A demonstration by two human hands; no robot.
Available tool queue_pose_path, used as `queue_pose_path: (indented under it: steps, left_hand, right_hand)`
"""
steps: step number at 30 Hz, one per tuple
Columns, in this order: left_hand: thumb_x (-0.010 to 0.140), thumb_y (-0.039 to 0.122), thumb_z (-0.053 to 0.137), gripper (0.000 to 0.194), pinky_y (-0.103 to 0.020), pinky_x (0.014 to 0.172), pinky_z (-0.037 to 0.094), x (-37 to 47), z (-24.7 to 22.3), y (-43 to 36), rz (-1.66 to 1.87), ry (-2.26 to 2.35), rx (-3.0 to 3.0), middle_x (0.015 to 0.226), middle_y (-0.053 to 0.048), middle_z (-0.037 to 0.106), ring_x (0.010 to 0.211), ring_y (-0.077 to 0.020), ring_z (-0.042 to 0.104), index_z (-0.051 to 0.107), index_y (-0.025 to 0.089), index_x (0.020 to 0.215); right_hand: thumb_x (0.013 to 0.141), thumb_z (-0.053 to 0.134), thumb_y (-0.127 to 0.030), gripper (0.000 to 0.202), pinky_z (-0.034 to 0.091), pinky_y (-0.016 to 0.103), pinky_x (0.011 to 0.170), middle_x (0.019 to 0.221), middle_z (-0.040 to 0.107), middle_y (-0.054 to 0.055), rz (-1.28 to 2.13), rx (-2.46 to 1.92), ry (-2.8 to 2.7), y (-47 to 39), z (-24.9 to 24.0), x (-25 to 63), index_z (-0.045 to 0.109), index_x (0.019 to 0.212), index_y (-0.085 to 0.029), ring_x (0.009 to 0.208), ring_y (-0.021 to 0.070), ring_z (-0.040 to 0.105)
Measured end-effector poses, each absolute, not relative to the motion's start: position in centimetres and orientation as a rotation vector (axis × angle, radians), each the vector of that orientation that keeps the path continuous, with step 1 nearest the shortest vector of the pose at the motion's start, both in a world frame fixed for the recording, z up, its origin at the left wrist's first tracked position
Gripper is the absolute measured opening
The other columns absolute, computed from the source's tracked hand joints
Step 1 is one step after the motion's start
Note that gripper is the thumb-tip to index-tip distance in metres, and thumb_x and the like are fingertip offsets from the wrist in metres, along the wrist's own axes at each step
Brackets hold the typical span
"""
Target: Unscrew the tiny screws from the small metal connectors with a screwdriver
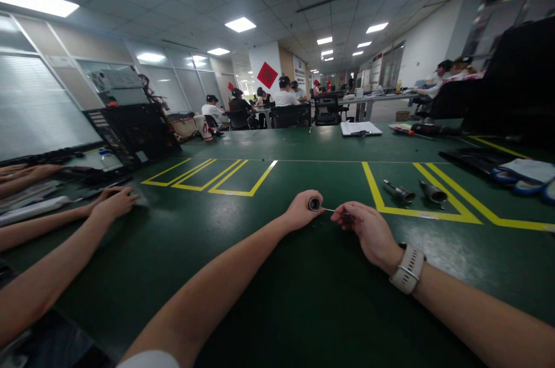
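Note:
My left hand [302, 210] is wrapped round a dark round metal part [314, 204], its hollow end facing me. A thin metal tool [328, 209] reaches from the side of that part to my right hand [358, 223], whose fingertips pinch it. My right wrist wears a light watch [408, 268]. To the right, inside a yellow taped outline [416, 214], lie two metal parts: one with a shaft [399, 190] and a cone-shaped one [432, 192]. Tiny dark pieces lie on the green table just below my left hand.
Another person's hand [113, 203] and forearms rest on the green table [243, 310] at the left. A clipboard with papers [361, 128] lies at the far side. Tools [433, 129] and a black tray [472, 161] are at the right. Several people sit farther back.

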State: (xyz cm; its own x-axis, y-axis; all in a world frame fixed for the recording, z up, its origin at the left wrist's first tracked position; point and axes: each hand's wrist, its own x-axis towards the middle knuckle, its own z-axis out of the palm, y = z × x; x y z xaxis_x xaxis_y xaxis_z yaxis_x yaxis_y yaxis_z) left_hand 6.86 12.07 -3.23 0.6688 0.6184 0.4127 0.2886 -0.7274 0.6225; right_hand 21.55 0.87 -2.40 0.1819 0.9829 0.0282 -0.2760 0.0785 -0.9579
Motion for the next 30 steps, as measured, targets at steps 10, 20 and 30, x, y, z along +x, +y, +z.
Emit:
queue_pose_path:
  steps: [10, 20, 30]
  left_hand:
    - [0.071, 0.019, 0.063, 0.012, -0.022, 0.061, 0.036, 6.85, -3.05, 11.87, 0.836, 0.655, 2.496, 0.069, 0.002, 0.049, 0.063, -0.0098, 0.045, 0.052, 0.015, 0.069]
    - [0.07, 0.016, 0.061, 0.009, -0.024, 0.062, 0.036, 6.74, -3.08, 11.86, 0.87, 0.722, 2.615, 0.07, 0.002, 0.051, 0.066, -0.0114, 0.047, 0.053, 0.015, 0.068]
    - [0.07, 0.019, 0.064, 0.016, -0.023, 0.061, 0.037, 6.81, -2.95, 11.74, 0.86, 0.634, 2.446, 0.068, 0.003, 0.046, 0.063, -0.01, 0.044, 0.049, 0.015, 0.066]
  right_hand:
    - [0.07, 0.058, -0.036, 0.021, 0.038, 0.031, 0.059, 0.067, 0.065, 0.006, 1.128, -1.023, -0.856, 0.95, -2.54, 21.65, 0.064, 0.064, -0.017, 0.065, 0.0174, 0.053]
    - [0.068, 0.06, -0.035, 0.019, 0.038, 0.031, 0.06, 0.07, 0.067, 0.007, 1.172, -1.04, -0.887, 0.85, -2.34, 21.41, 0.066, 0.064, -0.017, 0.066, 0.0182, 0.054]
    - [0.069, 0.057, -0.032, 0.018, 0.039, 0.032, 0.061, 0.068, 0.067, 0.007, 1.193, -1.021, -0.826, 1.13, -2.62, 21.8, 0.066, 0.064, -0.017, 0.065, 0.0178, 0.054]
